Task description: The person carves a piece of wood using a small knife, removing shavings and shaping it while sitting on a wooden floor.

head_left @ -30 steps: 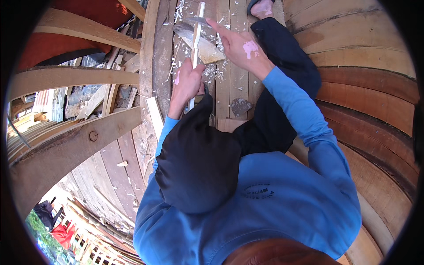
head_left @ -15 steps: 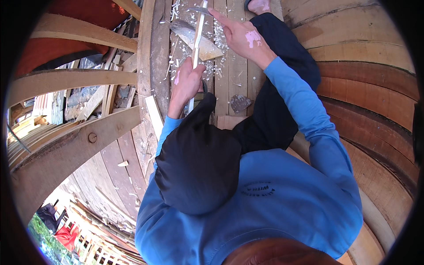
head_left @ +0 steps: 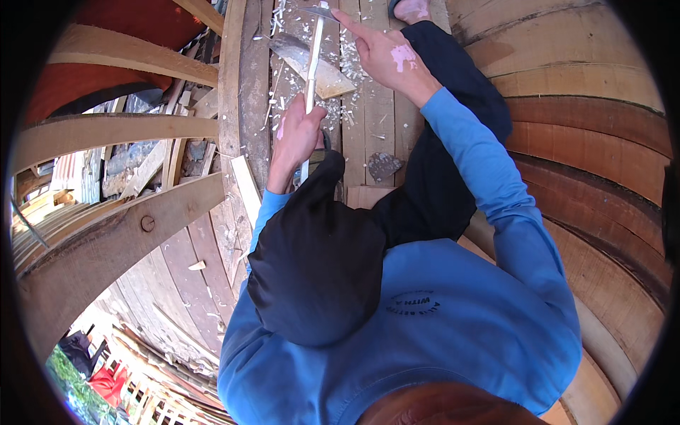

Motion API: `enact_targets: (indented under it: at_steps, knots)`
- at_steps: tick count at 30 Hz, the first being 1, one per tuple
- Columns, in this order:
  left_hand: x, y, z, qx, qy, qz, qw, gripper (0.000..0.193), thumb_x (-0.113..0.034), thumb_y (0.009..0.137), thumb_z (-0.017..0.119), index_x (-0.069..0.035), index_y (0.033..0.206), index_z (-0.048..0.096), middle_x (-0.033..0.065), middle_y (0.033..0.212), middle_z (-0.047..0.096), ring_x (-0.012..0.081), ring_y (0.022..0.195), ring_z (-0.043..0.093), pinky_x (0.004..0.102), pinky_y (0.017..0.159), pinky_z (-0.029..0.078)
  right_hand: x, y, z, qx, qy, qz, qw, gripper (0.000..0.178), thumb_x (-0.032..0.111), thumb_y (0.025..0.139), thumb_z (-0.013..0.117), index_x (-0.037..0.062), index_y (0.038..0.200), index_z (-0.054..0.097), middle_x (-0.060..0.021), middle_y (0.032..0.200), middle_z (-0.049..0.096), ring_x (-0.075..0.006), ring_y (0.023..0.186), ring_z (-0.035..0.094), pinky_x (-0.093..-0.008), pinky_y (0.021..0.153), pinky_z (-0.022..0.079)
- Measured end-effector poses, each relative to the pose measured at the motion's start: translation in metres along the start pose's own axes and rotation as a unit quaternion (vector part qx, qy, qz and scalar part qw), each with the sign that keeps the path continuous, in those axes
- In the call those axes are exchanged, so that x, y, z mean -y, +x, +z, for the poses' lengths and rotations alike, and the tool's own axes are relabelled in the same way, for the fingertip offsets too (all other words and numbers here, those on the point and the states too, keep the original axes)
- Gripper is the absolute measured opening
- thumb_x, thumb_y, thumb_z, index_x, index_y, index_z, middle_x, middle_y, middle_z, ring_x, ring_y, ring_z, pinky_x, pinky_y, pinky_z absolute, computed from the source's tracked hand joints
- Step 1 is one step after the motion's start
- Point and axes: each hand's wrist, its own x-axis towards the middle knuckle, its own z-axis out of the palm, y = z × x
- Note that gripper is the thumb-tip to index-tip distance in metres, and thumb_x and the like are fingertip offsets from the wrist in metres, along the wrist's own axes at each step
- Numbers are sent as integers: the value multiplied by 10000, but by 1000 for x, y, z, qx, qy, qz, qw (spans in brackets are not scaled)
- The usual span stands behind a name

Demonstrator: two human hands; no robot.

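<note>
Gripping, upper centre, a pale wooden stick point(head_left: 312, 60) in left hand point(head_left: 299, 133) and knife point(head_left: 329, 14) in right hand point(head_left: 393, 60), likely light, stiff, best held low

Stick point(head_left: 312, 65): the fingers of your left hand point(head_left: 298, 132) hide its middle, your left knee point(head_left: 319, 269) its lower end
Knife point(head_left: 322, 13): its handle is hidden in the fingers of your right hand point(head_left: 397, 60)
Wedge-shaped piece point(head_left: 334, 80): the stick covers a strip of it
Your right foot point(head_left: 412, 10): cut off by the upper edge
Red cloth point(head_left: 149, 21): cut off by the dark rim
</note>
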Motion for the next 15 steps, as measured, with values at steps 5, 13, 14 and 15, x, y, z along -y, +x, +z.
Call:
enact_targets:
  at_steps: [5, 13, 14, 15]
  knots:
    - [1, 7, -1, -5, 14, 11, 1000, 301, -229, 910, 581, 46, 1032, 555, 135, 678, 600, 232, 547, 612, 403, 551, 474, 20, -34, -2, 73, 33, -14, 997, 631, 52, 976, 530, 323, 1542, 465, -266, 725, 627, -416, 594, 637, -499, 567, 517]
    - [8, 6, 2, -1, -4, -5, 1000, 271, -222, 902, 588, 36, 982, 560, 126, 675, 592, 210, 547, 590, 395, 561, 476, 20, -29, -7, 95, 13, -32, 995, 544, 97, 995, 508, 283, 1506, 518, -228, 676, 628, -401, 578, 646, -475, 561, 528]
    - [8, 7, 1, -4, 5, -5, 1000, 260, -215, 900, 590, 33, 970, 557, 122, 679, 590, 203, 545, 582, 391, 562, 475, 14, -18, -8, 53, 0, -21, 998, 548, 81, 989, 513, 277, 1501, 527, -228, 678, 628, -398, 580, 647, -470, 561, 527]
    - [8, 5, 1, 16, -6, -5, 1000, 243, -198, 896, 594, 30, 972, 559, 117, 679, 590, 202, 544, 578, 387, 557, 471, -3, -4, -8, 17, -14, -2, 1000, 551, 66, 983, 518, 271, 1495, 536, -228, 680, 628, -394, 582, 649, -464, 561, 526]
